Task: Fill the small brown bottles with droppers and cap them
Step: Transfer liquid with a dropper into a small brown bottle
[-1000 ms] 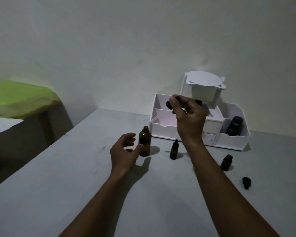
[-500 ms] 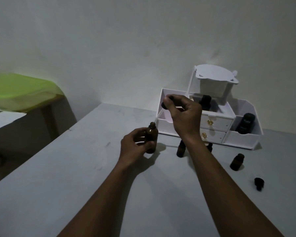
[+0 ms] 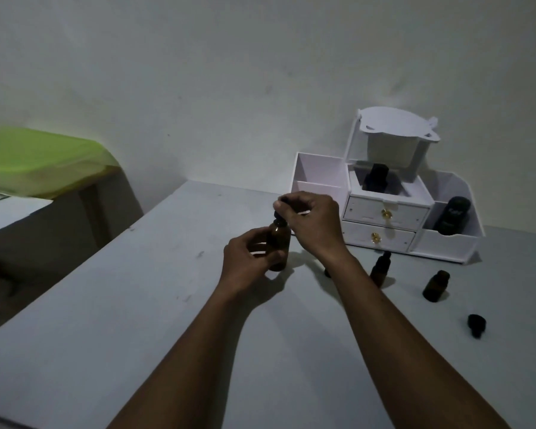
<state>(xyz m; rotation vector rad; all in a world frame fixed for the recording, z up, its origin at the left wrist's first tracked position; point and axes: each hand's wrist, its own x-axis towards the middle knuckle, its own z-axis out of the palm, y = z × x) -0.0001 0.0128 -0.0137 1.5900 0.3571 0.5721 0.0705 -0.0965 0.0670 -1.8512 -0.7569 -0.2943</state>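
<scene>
My left hand [image 3: 248,261] grips the larger brown bottle [image 3: 279,243], upright on the grey table [image 3: 136,305]. My right hand [image 3: 313,224] pinches the black dropper top [image 3: 280,212] at the bottle's neck; the glass tube is hidden inside. To the right stand a small capped brown bottle [image 3: 381,269] and a small open brown bottle [image 3: 436,286]. A loose black cap [image 3: 476,325] lies further right. Another small bottle [image 3: 327,272] is mostly hidden behind my right wrist.
A white organiser [image 3: 446,243] with two drawers stands at the back against the wall, with dark bottles [image 3: 452,218] in its compartments. A side table under a green cloth [image 3: 37,162] sits at the left. The table's left edge runs diagonally.
My right hand lowered the dropper from above into the larger bottle's neck. My left hand closed around that bottle and holds it steady.
</scene>
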